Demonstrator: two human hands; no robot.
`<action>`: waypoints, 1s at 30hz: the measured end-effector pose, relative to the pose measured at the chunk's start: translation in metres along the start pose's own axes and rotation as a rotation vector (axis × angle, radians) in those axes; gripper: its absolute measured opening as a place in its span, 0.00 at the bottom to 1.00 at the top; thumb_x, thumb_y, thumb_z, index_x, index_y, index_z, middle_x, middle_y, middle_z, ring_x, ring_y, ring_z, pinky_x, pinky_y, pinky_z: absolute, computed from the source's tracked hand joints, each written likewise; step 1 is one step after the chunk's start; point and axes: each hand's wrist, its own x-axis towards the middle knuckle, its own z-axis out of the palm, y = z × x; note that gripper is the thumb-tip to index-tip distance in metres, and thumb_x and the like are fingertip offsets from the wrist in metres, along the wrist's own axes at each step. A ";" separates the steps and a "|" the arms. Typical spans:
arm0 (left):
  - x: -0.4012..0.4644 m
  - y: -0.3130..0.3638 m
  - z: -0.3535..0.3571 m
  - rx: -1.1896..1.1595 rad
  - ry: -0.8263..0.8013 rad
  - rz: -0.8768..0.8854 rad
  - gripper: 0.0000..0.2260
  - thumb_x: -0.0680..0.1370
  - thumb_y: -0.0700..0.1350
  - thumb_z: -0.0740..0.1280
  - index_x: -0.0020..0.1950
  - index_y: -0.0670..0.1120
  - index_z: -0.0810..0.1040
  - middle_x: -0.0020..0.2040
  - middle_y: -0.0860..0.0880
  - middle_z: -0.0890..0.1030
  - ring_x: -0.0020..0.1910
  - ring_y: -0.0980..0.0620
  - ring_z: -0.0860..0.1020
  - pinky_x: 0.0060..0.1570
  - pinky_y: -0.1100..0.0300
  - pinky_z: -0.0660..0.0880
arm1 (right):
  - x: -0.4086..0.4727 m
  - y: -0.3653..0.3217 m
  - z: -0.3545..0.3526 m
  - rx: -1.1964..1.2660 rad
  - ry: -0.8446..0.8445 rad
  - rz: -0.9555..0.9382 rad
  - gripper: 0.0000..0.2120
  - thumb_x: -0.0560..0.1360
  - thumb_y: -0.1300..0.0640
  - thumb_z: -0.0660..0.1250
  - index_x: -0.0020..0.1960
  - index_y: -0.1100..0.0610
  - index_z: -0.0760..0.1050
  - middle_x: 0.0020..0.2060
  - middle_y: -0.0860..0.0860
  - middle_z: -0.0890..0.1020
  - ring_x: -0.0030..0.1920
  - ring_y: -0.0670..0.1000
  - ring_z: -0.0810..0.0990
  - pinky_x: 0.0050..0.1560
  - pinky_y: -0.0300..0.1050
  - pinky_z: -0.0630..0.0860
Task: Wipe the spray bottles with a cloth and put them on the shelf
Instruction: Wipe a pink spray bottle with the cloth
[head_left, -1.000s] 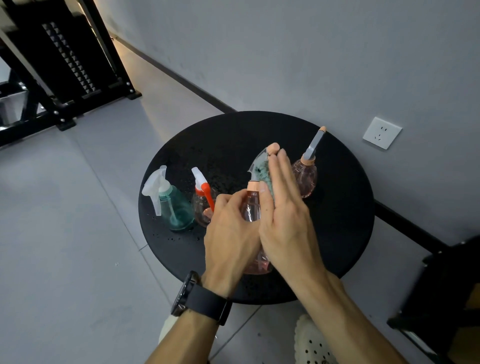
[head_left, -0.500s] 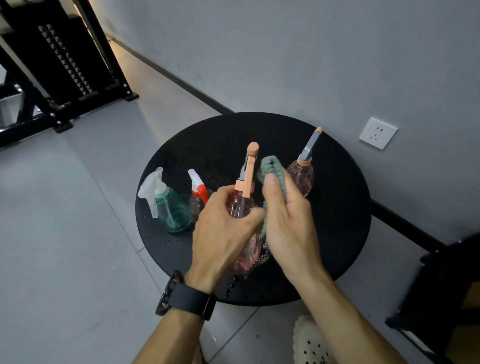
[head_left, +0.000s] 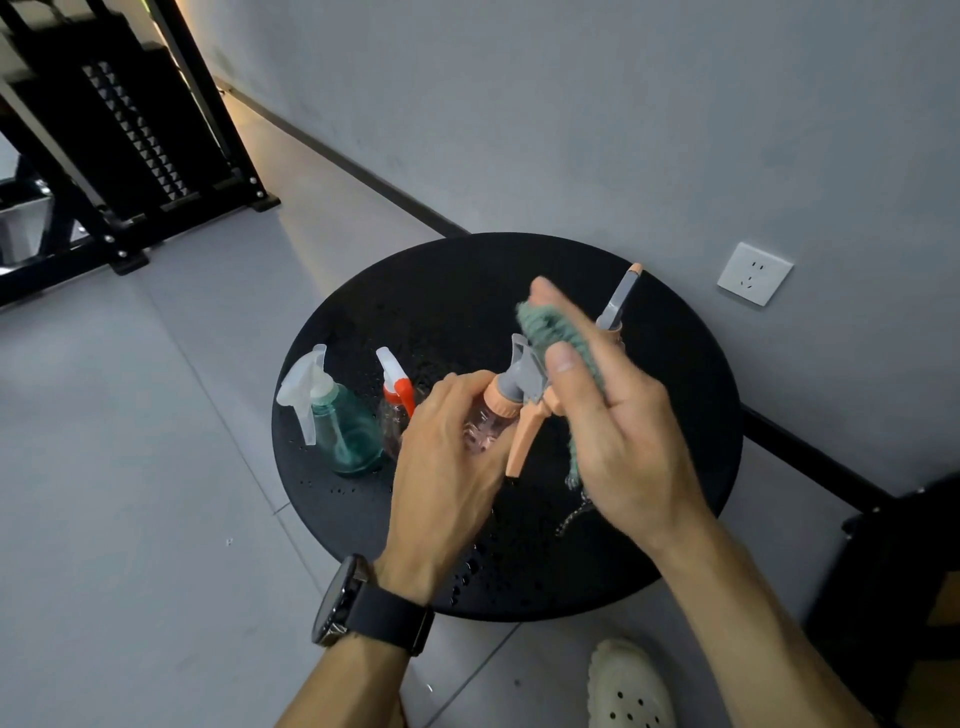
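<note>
- Over the middle of the round black table (head_left: 675, 545), the left hand (head_left: 447, 467) has its fingers curled round a pink bottle (head_left: 480, 428). The bottle is up in the air and tipped to the right.
- Its gray spray head (head_left: 524, 371) and orange trigger (head_left: 524, 439) stick out past the fingers.
- The right hand (head_left: 623, 441) holds a green cloth (head_left: 550, 325). Its thumb and fingers pinch the cloth against the spray head.
- Near the left edge of the table stands a teal bottle (head_left: 348, 434) with a white spray head.
- Just beside it, toward the middle, stands a clear bottle with an orange and white head (head_left: 397, 387). The left hand hides part of it.
- Near the far right edge stands another pink bottle (head_left: 618, 301), mostly hidden behind the right hand.
- Small water drops lie on the table.
- No words can be read on any bottle.
- A black watch (head_left: 363, 603) is on the left wrist.
- A black shelf (head_left: 130, 130) stands on the floor, well apart, at the far left.
</note>
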 end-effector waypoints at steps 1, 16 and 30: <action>0.000 0.001 -0.002 -0.028 0.000 0.016 0.08 0.76 0.56 0.68 0.53 0.57 0.75 0.45 0.63 0.77 0.49 0.63 0.75 0.56 0.54 0.75 | -0.001 0.000 0.002 -0.081 -0.044 -0.050 0.19 0.83 0.57 0.55 0.74 0.53 0.61 0.73 0.47 0.67 0.73 0.41 0.64 0.70 0.37 0.65; -0.006 -0.001 -0.007 -0.198 -0.096 -0.033 0.20 0.79 0.36 0.66 0.35 0.57 0.66 0.33 0.61 0.76 0.32 0.67 0.73 0.33 0.74 0.67 | -0.007 -0.001 0.011 -0.323 -0.229 -0.161 0.26 0.75 0.65 0.65 0.73 0.61 0.66 0.74 0.49 0.66 0.77 0.45 0.54 0.74 0.47 0.62; -0.006 0.007 -0.010 -0.252 -0.239 0.054 0.11 0.78 0.48 0.69 0.50 0.65 0.73 0.47 0.67 0.78 0.47 0.63 0.78 0.45 0.73 0.70 | -0.002 0.013 -0.004 -0.183 -0.202 0.078 0.37 0.70 0.77 0.54 0.74 0.52 0.65 0.74 0.41 0.64 0.75 0.35 0.52 0.73 0.33 0.54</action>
